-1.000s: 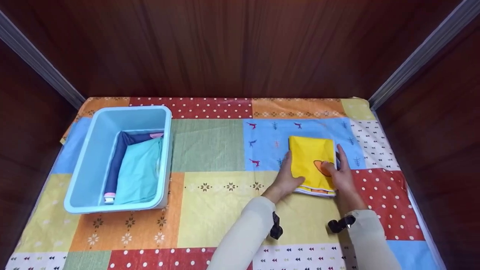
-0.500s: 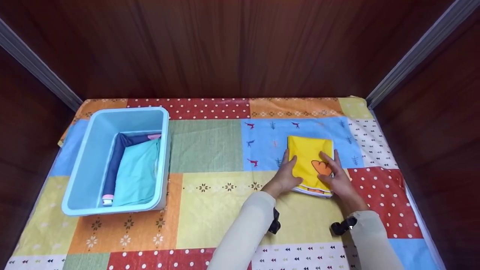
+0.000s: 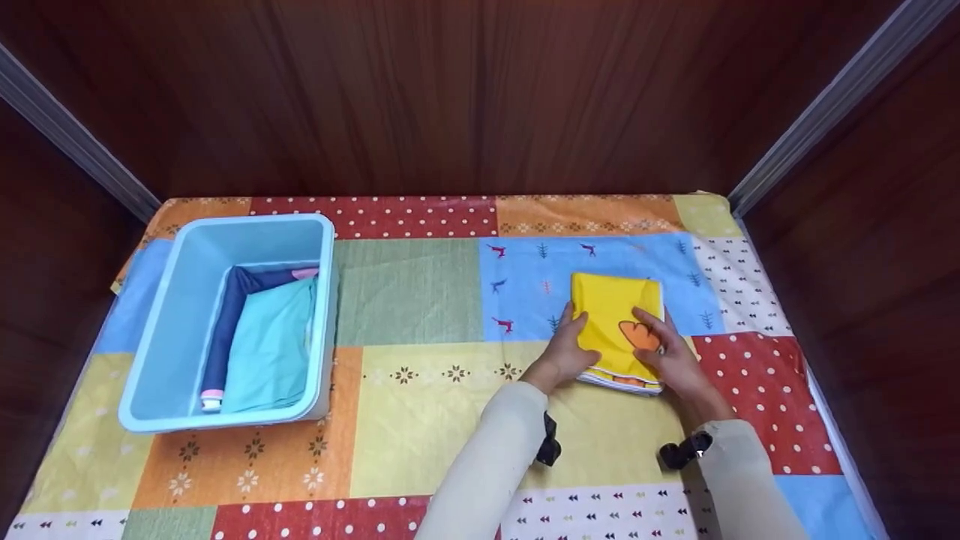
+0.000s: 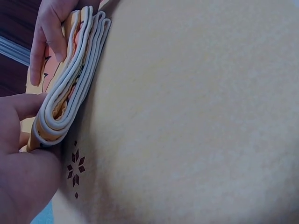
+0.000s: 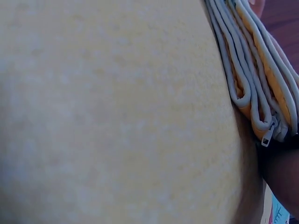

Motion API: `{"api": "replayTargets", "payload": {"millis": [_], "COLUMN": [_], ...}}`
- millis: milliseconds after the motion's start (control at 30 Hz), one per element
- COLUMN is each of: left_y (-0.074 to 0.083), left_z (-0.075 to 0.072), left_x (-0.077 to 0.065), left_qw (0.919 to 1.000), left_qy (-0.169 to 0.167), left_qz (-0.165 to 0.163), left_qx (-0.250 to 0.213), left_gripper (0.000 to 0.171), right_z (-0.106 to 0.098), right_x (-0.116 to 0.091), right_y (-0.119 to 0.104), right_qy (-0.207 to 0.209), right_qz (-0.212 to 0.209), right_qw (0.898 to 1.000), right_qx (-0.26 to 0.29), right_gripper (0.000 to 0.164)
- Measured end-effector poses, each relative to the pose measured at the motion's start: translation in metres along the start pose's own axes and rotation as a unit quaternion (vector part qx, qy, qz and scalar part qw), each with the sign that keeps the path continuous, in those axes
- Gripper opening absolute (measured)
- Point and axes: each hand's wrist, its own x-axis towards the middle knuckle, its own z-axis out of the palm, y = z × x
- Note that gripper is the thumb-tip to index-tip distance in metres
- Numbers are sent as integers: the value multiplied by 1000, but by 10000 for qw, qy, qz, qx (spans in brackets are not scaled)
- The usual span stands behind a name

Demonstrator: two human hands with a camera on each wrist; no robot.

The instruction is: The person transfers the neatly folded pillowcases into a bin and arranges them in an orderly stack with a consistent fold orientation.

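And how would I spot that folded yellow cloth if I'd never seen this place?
On the patchwork cover, in the head view, look right of the light-blue tub. The left hand and right hand grip the folded yellow cloth there. Unlike the teal cloth and navy cloth in the tub, it shows an orange print.

Between the left hand (image 3: 561,355) and the right hand (image 3: 679,366) lies the fabric bundle (image 3: 611,304) — on the cloth (image 3: 442,435). Well left of both hands stands a tub (image 3: 184,330); inside, a flat garment (image 3: 270,352) has another garment (image 3: 223,337) along its left and far sides. Beyond — a wall (image 3: 450,97).
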Motion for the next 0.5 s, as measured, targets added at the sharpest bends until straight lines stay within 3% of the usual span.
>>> {"api": "replayTargets", "payload": {"millis": [500], "left_y": [-1], "left_z": [0], "left_x": [0], "left_qw": [10000], "left_qy": [33], "left_qz": [24], "left_qx": [36], "left_gripper": [73], "right_z": [4], "right_x": [1], "right_y": [3], "right_qy": [102], "right_qz": [-170], "right_qw": [9998], "right_qx": [9], "right_gripper": [61]}}
